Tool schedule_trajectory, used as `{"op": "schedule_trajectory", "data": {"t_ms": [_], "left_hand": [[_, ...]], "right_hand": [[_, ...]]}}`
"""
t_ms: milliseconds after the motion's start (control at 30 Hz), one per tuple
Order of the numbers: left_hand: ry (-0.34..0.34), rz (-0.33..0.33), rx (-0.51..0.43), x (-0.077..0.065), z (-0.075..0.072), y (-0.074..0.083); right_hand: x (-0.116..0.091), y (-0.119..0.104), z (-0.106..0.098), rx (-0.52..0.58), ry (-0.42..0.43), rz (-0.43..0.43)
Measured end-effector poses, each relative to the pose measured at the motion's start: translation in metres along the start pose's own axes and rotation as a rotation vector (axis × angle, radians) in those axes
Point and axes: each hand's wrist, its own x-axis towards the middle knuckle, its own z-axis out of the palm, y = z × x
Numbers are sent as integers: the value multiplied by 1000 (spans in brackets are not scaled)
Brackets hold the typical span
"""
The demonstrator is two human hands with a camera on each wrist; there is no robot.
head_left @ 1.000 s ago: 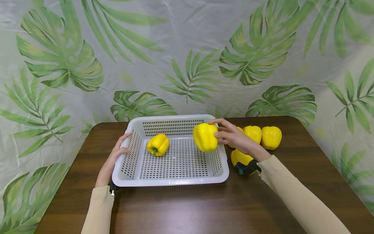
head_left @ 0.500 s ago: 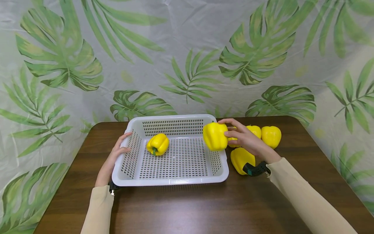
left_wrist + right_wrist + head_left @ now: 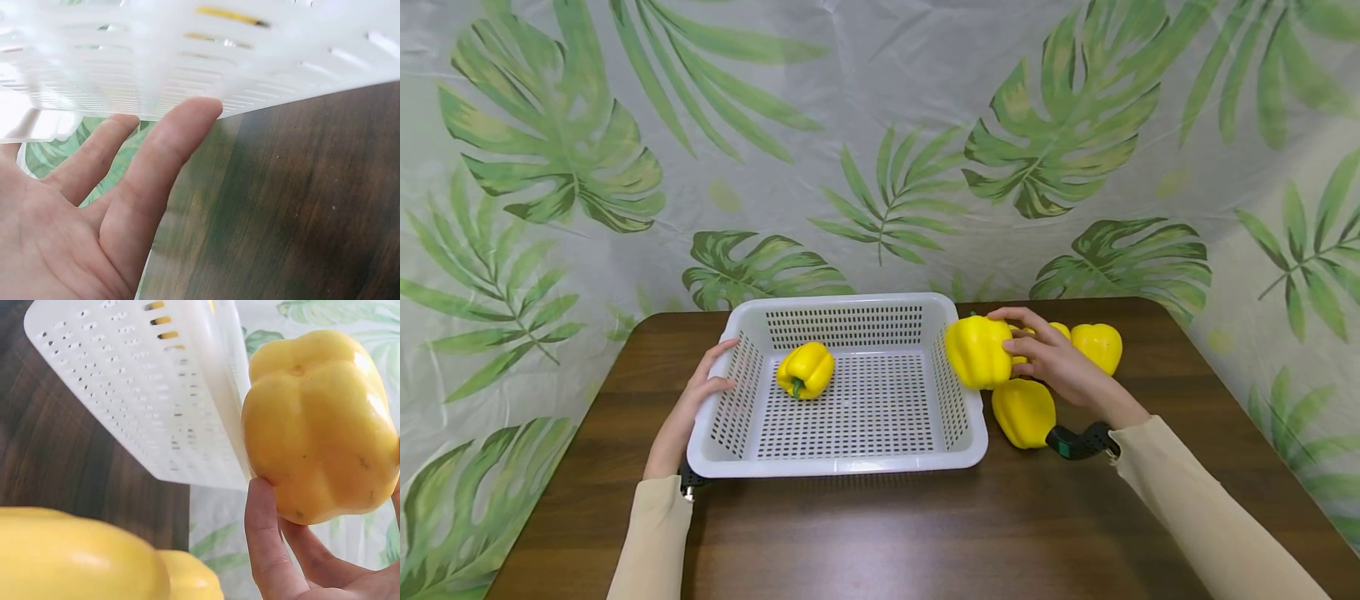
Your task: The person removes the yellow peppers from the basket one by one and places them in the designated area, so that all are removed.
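My right hand (image 3: pixel 1051 354) holds a yellow bell pepper (image 3: pixel 979 352) above the right rim of a white slotted plastic basket (image 3: pixel 838 467). In the right wrist view, fingertips grip that bell pepper (image 3: pixel 319 428) from below and the side. Inside the basket, toward the left, lies one yellow bell pepper (image 3: pixel 806 372) with its green stem facing me. My left hand (image 3: pixel 688 408) rests on the basket's left side with its fingers extended over the rim. The left wrist view shows the left thumb (image 3: pixel 165 153) straight against the slotted wall.
Right of the basket, a yellow bell pepper (image 3: pixel 1022 414) lies on the dark wooden table (image 3: pixel 880 542). Behind it stand other peppers, including one at the far right (image 3: pixel 1097 346), partly hidden by the right hand. A leaf-patterned cloth (image 3: pixel 880 100) hangs behind the table.
My right hand has moved to the right with its bell pepper, from over the basket's inside to above its right rim. The left hand, the basket and the pepper in it stay put.
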Motion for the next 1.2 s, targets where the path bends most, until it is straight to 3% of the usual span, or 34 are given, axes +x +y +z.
{"op": "schedule_trajectory", "data": {"t_ms": [567, 1200], "left_hand": [[6, 1, -10, 0, 1, 1], [-11, 54, -23, 5, -1, -2]], "right_hand": [[-24, 10, -24, 5, 18, -24], [-57, 31, -59, 58, 32, -95]]}}
